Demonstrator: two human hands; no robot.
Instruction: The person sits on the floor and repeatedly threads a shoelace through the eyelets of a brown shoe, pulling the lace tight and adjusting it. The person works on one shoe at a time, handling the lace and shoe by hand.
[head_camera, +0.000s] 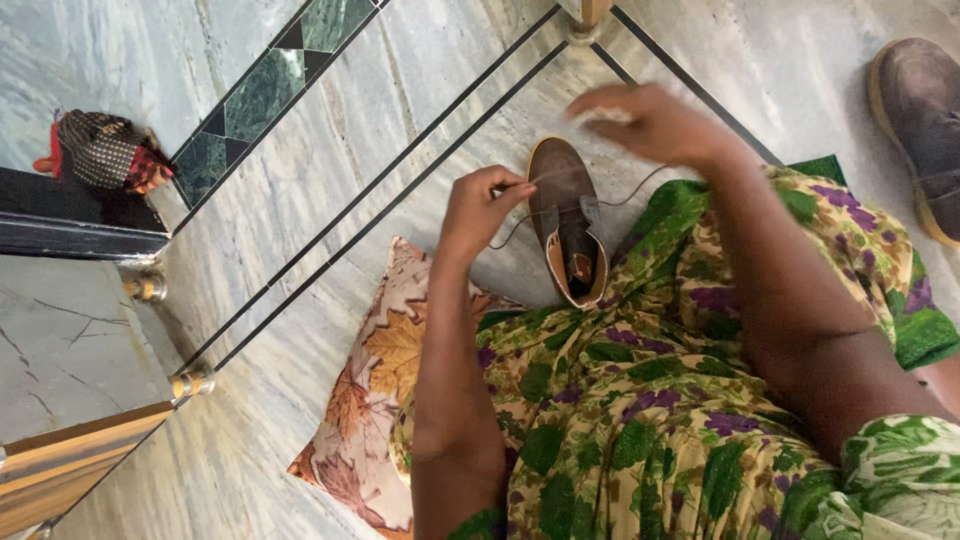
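Head view (only cam): Person seated on marble floor (330, 150), leaf-print cushion (375, 400) under/beside lap, green floral garment covering legs. Brown ankle boot (566, 215) stands upright on floor just ahead of lap, toe pointing away, tongue open twd wearer.

L hand (480, 210): fingers pinched shut on one end of lace (520, 215), lace running taut-ish from hand to boot eyelets. R hand (650, 122): raised above & beyond toe, motion-blurred; fingers curled, appear to grip other lace end, which trails down R side of boot. Grip itself not clearly resolved.

Second brown boot (920, 130) lies well apart, far R, partly cut by frame edge. Dark patterned cloth bundle (105, 150) far L by wall ledge; wooden furniture leg w/ brass foot (190, 383) lower L.

Assessment: lacing/tightening in hand. For good result, judge both ends shd be drawn w/ equal tension, boot kept upright, tongue centred & flat before pulling. Risk: uneven pull tips boot twd L hand.
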